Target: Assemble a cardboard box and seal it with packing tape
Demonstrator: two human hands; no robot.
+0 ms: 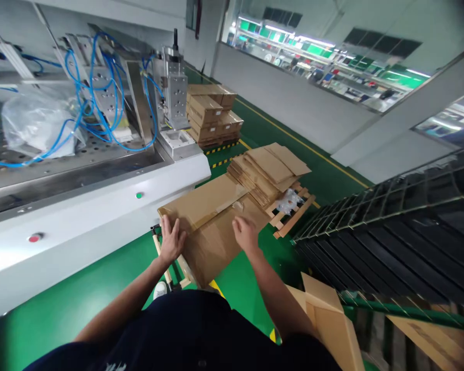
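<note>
A closed cardboard box (216,245) lies in front of me on a small stand of cream-coloured tubes (157,245). Clear tape (206,216) runs along the seam between its top flaps, and a loose shiny bit shows near the far end. On the near left edge of the box, my left hand (172,240) rests flat with its fingers apart. My right hand (246,234) is closed over the right part of the top, fingers curled and pressed together. Whatever they hold, if anything, is hidden.
Flattened cartons (274,165) are stacked on a wooden pallet (294,219) beyond the box. A white machine bench (112,216) with blue hoses runs along the left. Black racking (390,226) stands at right, above an open carton (328,319). Packed boxes (204,111) sit farther back.
</note>
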